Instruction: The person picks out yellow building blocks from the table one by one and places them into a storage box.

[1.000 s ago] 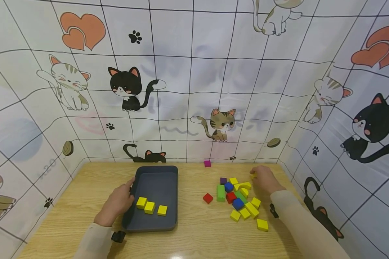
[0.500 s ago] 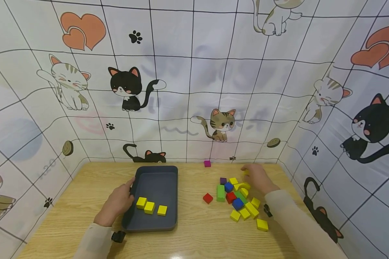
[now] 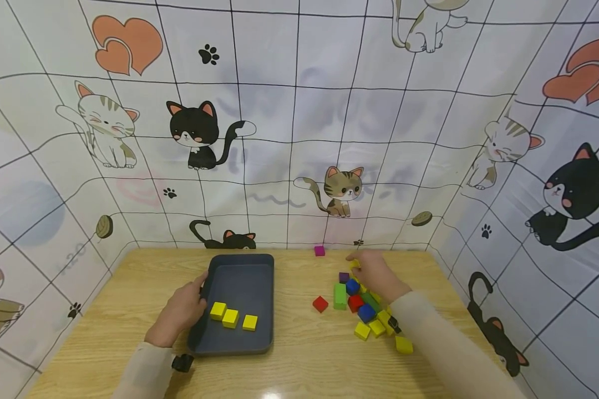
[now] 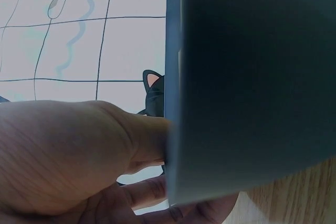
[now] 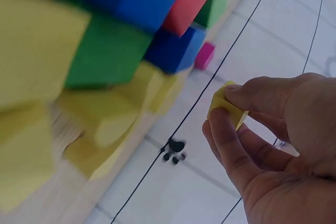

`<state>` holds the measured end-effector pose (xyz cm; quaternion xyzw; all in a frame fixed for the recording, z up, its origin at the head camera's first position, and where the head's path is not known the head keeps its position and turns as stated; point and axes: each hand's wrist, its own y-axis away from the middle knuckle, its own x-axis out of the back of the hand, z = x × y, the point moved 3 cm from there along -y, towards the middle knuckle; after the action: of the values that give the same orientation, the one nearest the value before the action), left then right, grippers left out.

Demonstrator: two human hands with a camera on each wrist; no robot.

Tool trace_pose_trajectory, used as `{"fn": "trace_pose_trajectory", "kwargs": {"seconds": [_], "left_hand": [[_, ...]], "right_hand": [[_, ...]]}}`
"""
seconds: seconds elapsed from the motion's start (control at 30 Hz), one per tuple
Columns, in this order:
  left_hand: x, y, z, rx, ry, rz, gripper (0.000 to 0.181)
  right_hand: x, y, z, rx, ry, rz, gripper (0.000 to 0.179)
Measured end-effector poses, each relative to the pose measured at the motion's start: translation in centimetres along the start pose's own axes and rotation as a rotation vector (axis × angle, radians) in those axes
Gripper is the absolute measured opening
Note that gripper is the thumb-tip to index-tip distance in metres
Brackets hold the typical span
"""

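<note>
My left hand [image 3: 178, 311] grips the left rim of a dark grey tray [image 3: 240, 280]. In the left wrist view the thumb [image 4: 142, 137] is against the tray's wall and the other fingers are partly hidden behind it. Three yellow blocks [image 3: 230, 318] lie in the tray's near half. My right hand [image 3: 378, 275] pinches a small yellow block [image 5: 229, 107] between thumb and fingertips, above the far side of a loose pile of coloured blocks. The right hand and sleeve cover part of that pile in the head view.
The pile has blue [image 3: 366, 313], green [image 3: 340, 296], red [image 3: 355, 303], purple [image 3: 344, 277] and several yellow blocks [image 3: 376, 328]. Apart from it lie a red block [image 3: 320, 304] and a magenta block [image 3: 319, 251] by the back edge. A cat-patterned cloth [image 3: 264, 111] encloses the wooden table [image 3: 299, 360].
My right hand has moved left along the far side of the pile, carrying the yellow block. My left hand and the tray have stayed in place.
</note>
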<state>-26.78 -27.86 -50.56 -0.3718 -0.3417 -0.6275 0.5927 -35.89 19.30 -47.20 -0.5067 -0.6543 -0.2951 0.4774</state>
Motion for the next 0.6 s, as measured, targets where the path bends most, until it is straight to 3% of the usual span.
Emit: {"fn": "trace_pose_trajectory", "kwargs": {"seconds": [0.27,0.6], "left_hand": [[0.1,0.1,0.4,0.015,-0.002,0.000,0.075],[0.0,0.1,0.3,0.024,0.009,-0.002,0.074]], "right_hand": [[-1.4,0.0,-4.1,0.157,0.043,0.038,0.032],[-4.0,-0.2,-9.0,0.245,-0.003,-0.062,0.031]]}}
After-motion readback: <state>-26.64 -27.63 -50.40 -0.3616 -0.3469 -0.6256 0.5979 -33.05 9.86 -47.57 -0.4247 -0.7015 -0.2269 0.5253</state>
